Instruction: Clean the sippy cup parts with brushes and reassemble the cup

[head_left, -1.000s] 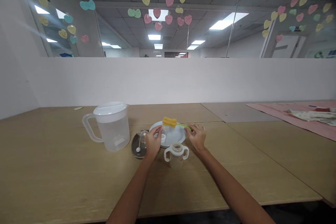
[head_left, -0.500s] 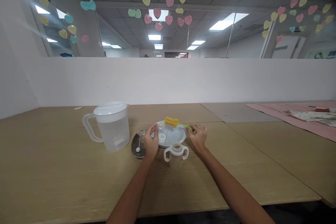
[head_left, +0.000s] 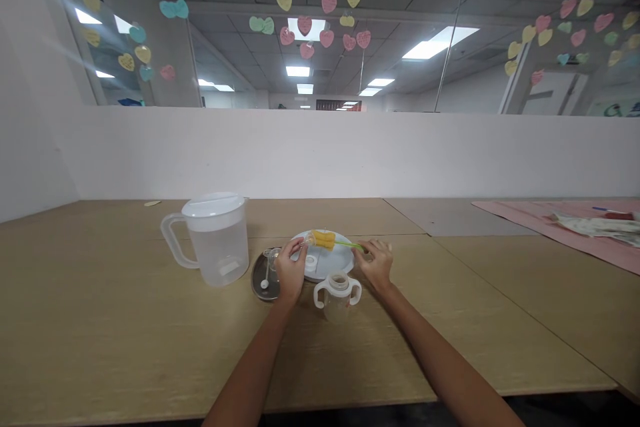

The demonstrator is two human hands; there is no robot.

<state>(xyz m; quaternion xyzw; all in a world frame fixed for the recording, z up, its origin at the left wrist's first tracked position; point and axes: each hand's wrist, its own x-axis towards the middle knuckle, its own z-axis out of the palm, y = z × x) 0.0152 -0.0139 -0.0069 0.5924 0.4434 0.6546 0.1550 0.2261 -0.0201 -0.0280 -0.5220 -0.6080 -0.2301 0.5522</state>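
Note:
My right hand (head_left: 376,263) pinches the thin green handle of a bottle brush with a yellow sponge head (head_left: 324,239). Between the fingers of my left hand (head_left: 291,270) is a small clear cap (head_left: 309,239), its exact kind hard to make out. The sponge's left end meets the clear cap, perhaps just inside it. Both are held over a white plate (head_left: 343,259), where a white ring (head_left: 311,263) lies. Nearer to me stands a clear baby bottle (head_left: 337,300) with a white two-handled collar and no top on it.
Left of the plate, a dark metal tray (head_left: 257,283) holds a straw piece with a white weighted end (head_left: 265,284) and a clear part. A lidded translucent pitcher (head_left: 220,243) stands further left. At far right, a pink cloth (head_left: 520,217) covers the table (head_left: 125,340).
The sponge head has moved left and slightly down, from above the plate to the clear cap in my left hand. The view has shifted slightly.

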